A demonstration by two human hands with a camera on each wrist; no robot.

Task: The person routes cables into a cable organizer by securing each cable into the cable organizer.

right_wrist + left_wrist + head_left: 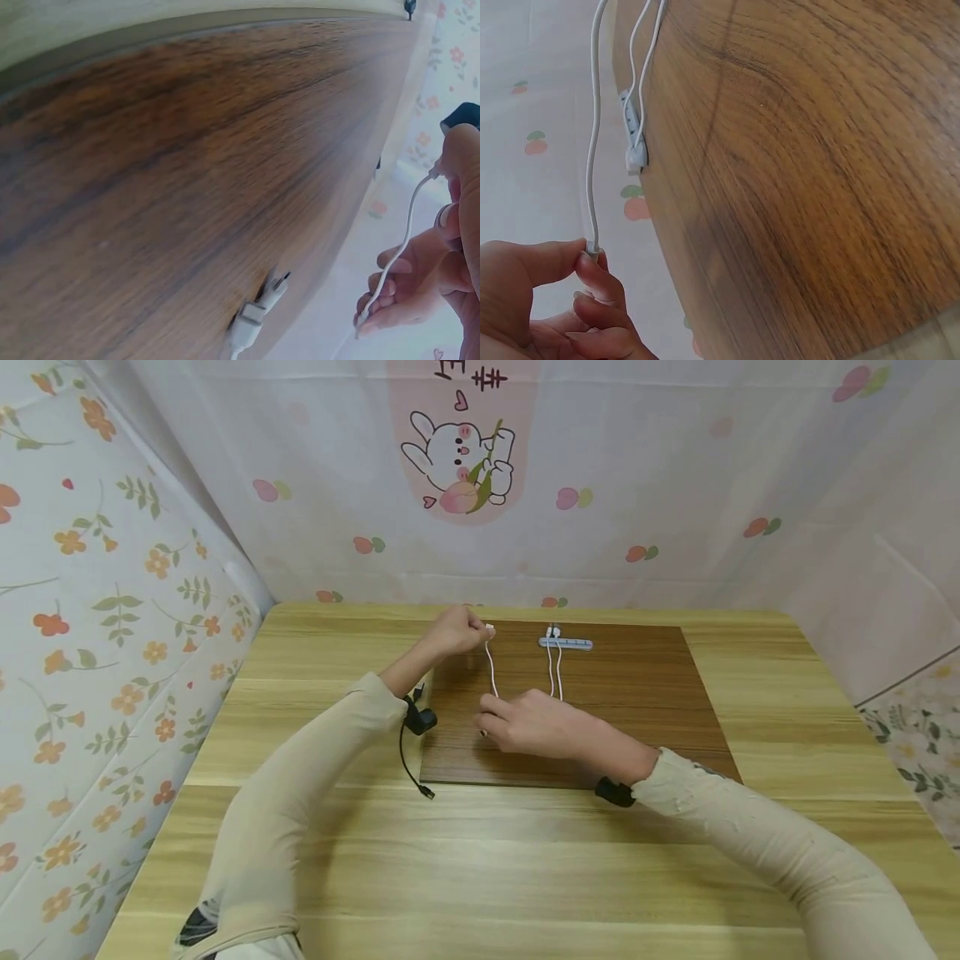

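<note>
A short white cable hangs between my two hands above the dark brown board. My left hand pinches its upper plug between thumb and forefinger, near the board's back left corner. The cable's other end is in my right hand, whose fingers curl round it over the middle of the board; that end is mostly hidden. To the right of the left hand, a pale blue cable holder strip lies at the board's back edge. Two white cables sit side by side in its left end, their plugs pointing backward.
The dark brown board lies on a light wooden table. A black cable lies off the board's left edge, partly under the left wrist. Patterned cloth hangs behind and at the sides.
</note>
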